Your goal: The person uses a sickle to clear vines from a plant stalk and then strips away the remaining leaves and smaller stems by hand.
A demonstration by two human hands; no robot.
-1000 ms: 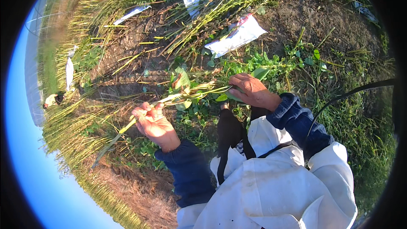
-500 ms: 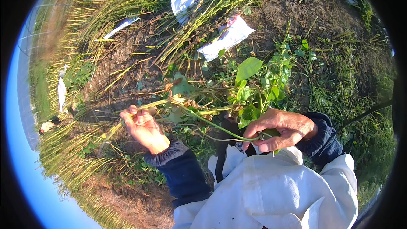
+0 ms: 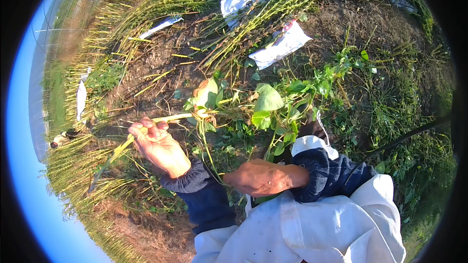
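Observation:
My left hand point(image 3: 158, 146) is closed around a thick yellow-green stalk point(image 3: 173, 117), which slants past my fingers toward the lower left. At its right end the stalk meets a bunched knot of stems and dry leaves point(image 3: 204, 113). A thin green vine point(image 3: 206, 148) loops down from that knot to my right hand point(image 3: 263, 178), closed low in front of my body with the back of the hand up. Its fingertips are mostly hidden. Right of the knot, broad green leaves point(image 3: 268, 98) hang on the same tangle of stems.
Bundles of cut stalks with pods point(image 3: 253, 27) lie across the soil ahead. White sacks point(image 3: 282, 45) lie among them. More stalks stand at the left, where another person point(image 3: 61, 139) is small in the distance. A thin dark rod or strap point(image 3: 409, 136) crosses at the right.
My right hand has swung left and turned back up, bending the vine from a straight line into a downward loop. My left hand has shifted slightly left, still on the stalk.

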